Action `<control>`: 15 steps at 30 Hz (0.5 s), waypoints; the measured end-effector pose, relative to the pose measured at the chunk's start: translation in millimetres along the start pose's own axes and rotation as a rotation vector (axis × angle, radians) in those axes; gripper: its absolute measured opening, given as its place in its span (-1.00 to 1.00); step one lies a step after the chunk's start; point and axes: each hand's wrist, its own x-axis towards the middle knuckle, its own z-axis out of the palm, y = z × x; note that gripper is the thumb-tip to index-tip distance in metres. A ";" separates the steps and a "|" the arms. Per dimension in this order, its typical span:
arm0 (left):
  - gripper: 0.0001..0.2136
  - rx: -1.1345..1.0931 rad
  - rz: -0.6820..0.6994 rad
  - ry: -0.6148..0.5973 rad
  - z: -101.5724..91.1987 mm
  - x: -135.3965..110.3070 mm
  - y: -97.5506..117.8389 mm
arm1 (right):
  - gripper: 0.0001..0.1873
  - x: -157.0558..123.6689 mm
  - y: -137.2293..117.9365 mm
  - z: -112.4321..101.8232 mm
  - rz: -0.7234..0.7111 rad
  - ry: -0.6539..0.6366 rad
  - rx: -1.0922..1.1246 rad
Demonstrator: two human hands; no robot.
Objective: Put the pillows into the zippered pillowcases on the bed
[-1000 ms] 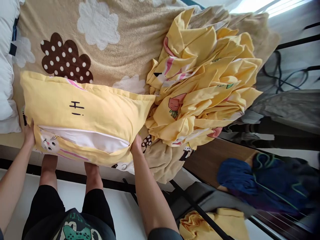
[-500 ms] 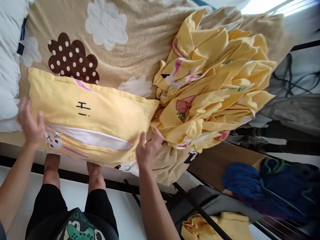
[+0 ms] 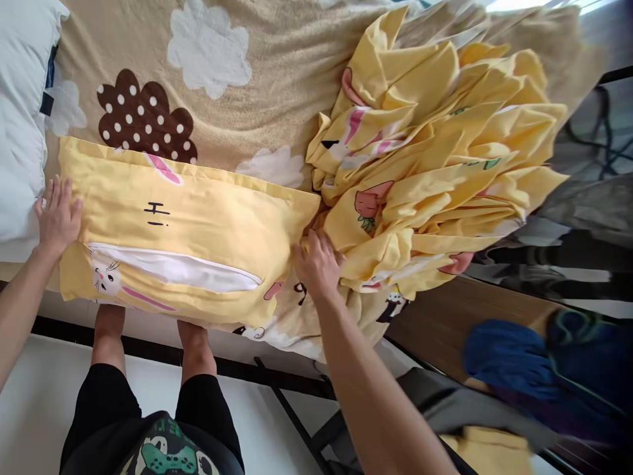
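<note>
A yellow pillow (image 3: 212,204) lies flat along the bed's near edge. It bears "Hi!", a rabbit face, and a long gap showing white inside. My left hand (image 3: 59,214) rests against its left end with the fingers spread. At the right end, my right hand (image 3: 320,264) is between the pillow and a crumpled yellow cloth (image 3: 420,171) printed with rabbits and fruit. Its fingers are apart and slightly bent, touching the fabric; the fingertips are partly hidden.
A tan blanket (image 3: 281,72) with white clouds and a brown dotted cloud covers the bed. White bedding (image 3: 22,119) lies at the left. To the right are a wooden surface (image 3: 440,330), blue cloth (image 3: 509,359) and a black metal frame (image 3: 287,402).
Both hands have come down onto the pillow's ends, the right one moving right and up toward the crumpled cloth. The gap in the pillow looks wider. The camera view has shifted slightly.
</note>
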 end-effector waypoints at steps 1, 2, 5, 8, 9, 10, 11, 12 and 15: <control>-0.34 -0.041 0.024 0.060 -3.2 -13.3 16.0 | -0.44 -22.1 -5.1 -2.9 -0.030 0.097 0.030; -0.36 -0.082 0.063 0.103 -0.8 -29.6 37.9 | -0.43 -48.1 -18.3 -2.2 -0.067 0.182 0.071; -0.40 -0.135 0.258 0.042 35.4 -82.7 108.2 | -0.42 -123.3 -79.0 20.7 -0.258 0.070 0.163; -0.44 -0.071 0.476 -0.278 84.0 -113.7 131.5 | -0.47 -152.8 -109.3 54.9 -0.409 -0.248 0.209; -0.46 -0.045 0.498 -0.337 93.9 -116.5 124.2 | -0.48 -151.2 -105.0 62.2 -0.415 -0.309 0.228; -0.47 -0.018 0.493 -0.361 98.6 -116.5 110.9 | -0.49 -146.3 -94.4 65.5 -0.407 -0.336 0.251; -0.49 0.005 0.467 -0.350 97.7 -115.0 93.3 | -0.51 -139.8 -79.4 64.7 -0.398 -0.334 0.281; -0.51 0.023 0.430 -0.308 91.6 -112.9 73.4 | -0.53 -133.3 -62.5 59.9 -0.395 -0.318 0.317; -0.52 0.042 0.269 -0.053 55.1 -108.0 15.7 | -0.66 -119.3 -19.4 31.7 -0.360 -0.198 0.500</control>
